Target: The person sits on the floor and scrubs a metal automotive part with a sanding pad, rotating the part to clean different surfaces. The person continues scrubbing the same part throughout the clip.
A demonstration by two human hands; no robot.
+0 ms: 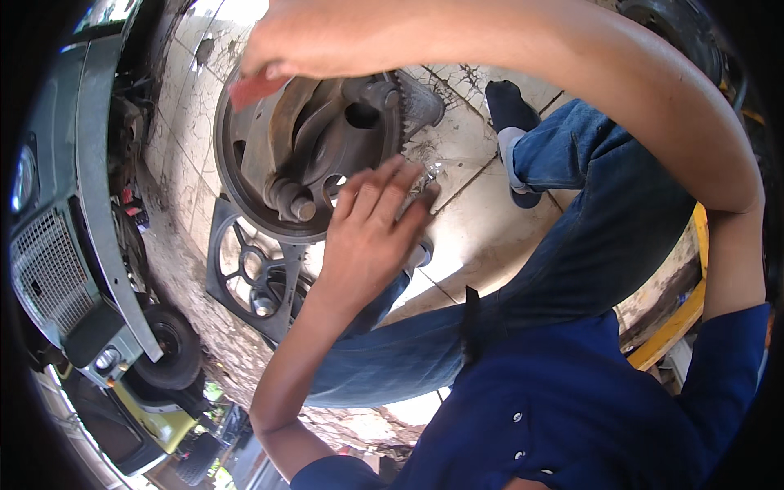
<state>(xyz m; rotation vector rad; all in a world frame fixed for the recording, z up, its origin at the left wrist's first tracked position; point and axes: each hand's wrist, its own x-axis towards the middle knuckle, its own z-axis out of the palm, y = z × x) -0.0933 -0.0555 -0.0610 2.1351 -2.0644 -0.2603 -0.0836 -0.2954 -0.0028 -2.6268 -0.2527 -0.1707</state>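
Observation:
A large round dark metal part like a brake drum lies on the tiled floor, with curved metal pieces and a stubby round shaft end within its rim. My right arm reaches across the top of the view, and my right hand pinches a flat red piece, perhaps sandpaper, at the drum's far left rim. My left hand is over the drum's near right edge, fingers spread and slightly bent, holding nothing visible. Whether its fingertips touch metal I cannot tell.
Below the drum lies a black spoked frame. My socked foot is right of the drum on the cracked tiles. At left stands a vehicle with a metal bumper and a tyre. A yellow bar runs behind me.

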